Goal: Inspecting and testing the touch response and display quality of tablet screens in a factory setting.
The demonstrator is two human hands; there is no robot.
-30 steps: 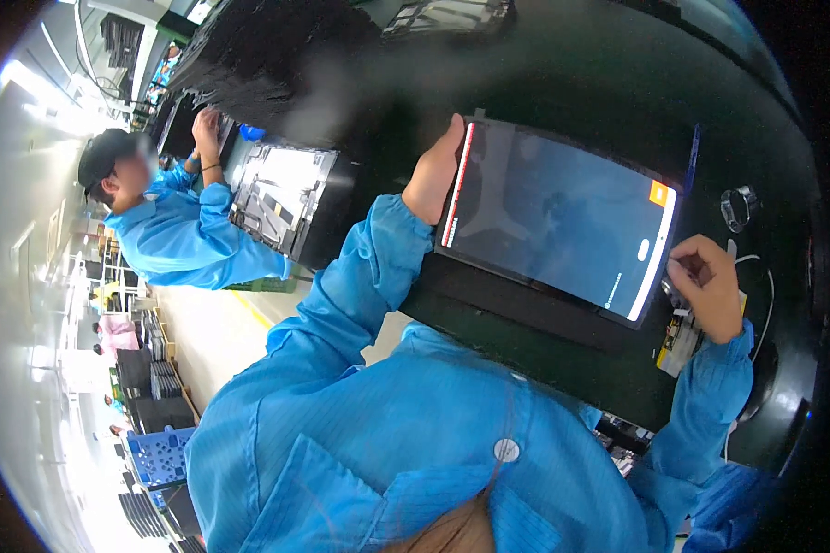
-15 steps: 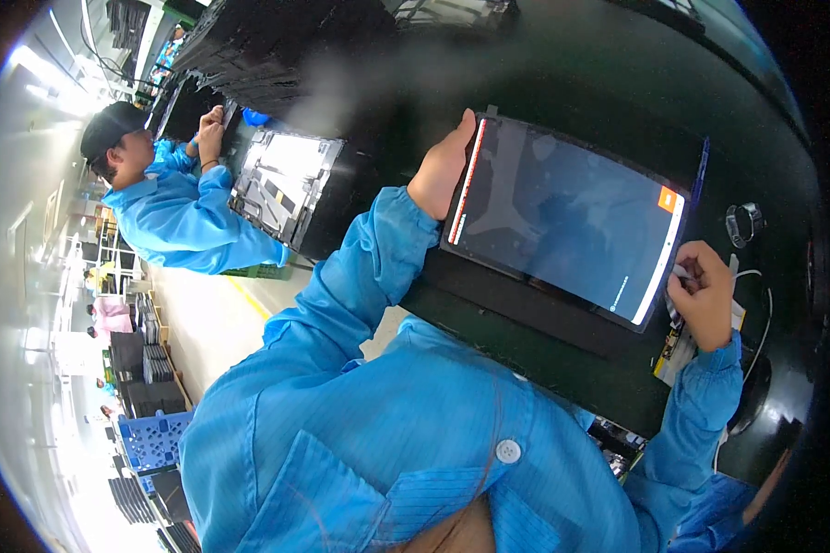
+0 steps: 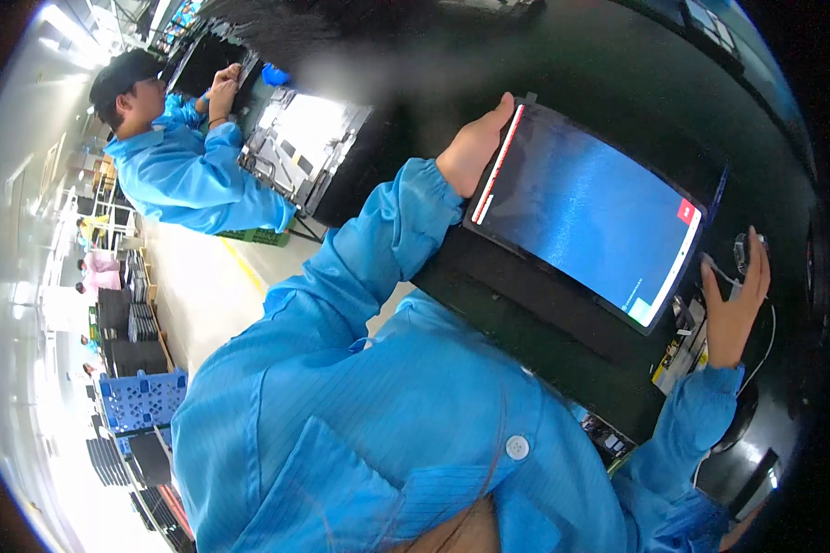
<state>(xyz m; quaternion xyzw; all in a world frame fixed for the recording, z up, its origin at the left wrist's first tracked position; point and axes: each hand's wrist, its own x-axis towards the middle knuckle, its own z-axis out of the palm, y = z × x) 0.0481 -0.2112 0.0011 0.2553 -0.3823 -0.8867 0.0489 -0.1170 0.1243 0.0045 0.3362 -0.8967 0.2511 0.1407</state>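
Note:
A flat display panel (image 3: 586, 221) is lit with a blue picture, a red patch at its right side and a pale strip along its right edge. My left hand (image 3: 475, 147) grips its left edge, fingers hidden behind the panel. My right hand (image 3: 736, 304) is just off the panel's right edge, its thumb and fingers spread apart. A thin white cable (image 3: 771, 336) runs beside this hand and passes between its thumb and fingers; whether it touches the skin, I cannot tell. A silvery, band-like object (image 3: 741, 251) lies behind the fingertips.
Yellow-and-white items (image 3: 675, 361) lie on the dark table near my right wrist. A thin blue strip (image 3: 720, 184) is beyond the panel's right corner. At left, a co-worker (image 3: 171, 166) in blue stands by a metal-framed panel (image 3: 304, 143). A blue plastic pallet (image 3: 143, 398) is farther off.
My right hand has opened from a pinch at the panel's right edge and moved right. The screen has turned from dark to bright blue, its orange patch to red. The view has shifted slightly.

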